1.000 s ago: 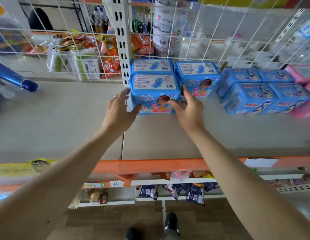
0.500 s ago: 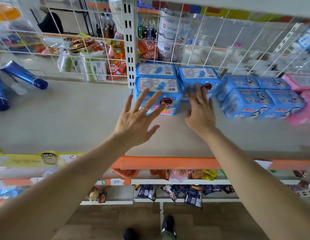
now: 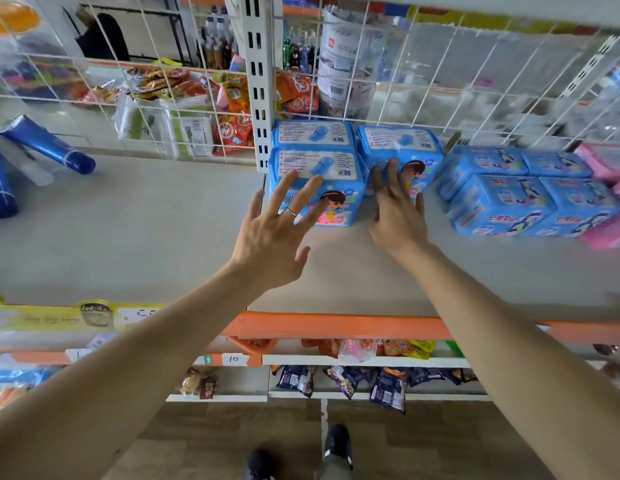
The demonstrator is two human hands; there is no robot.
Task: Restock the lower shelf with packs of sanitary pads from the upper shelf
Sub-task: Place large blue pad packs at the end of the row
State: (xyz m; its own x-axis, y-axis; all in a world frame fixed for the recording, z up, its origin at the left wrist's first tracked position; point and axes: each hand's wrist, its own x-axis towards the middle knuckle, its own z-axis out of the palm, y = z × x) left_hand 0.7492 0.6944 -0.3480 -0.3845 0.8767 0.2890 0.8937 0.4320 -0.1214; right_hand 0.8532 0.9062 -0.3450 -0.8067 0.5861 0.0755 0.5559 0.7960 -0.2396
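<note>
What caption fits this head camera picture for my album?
Two open hands, left and right, reach for blue pad packs on a shop shelf.

Left hand [image 3: 267, 251] spread open in front of front blue pad pack [image 3: 331, 188] on grey shelf [image 3: 146, 230]. Right hand [image 3: 397, 209] flat, fingertips against neighbouring blue pad pack [image 3: 405, 150]. Further blue packs [image 3: 530, 199] lying to the right.

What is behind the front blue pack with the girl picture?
Behind the front blue pack stands another blue pack, only its top visible; its front is covered. Behind that comes wire mesh.
</note>
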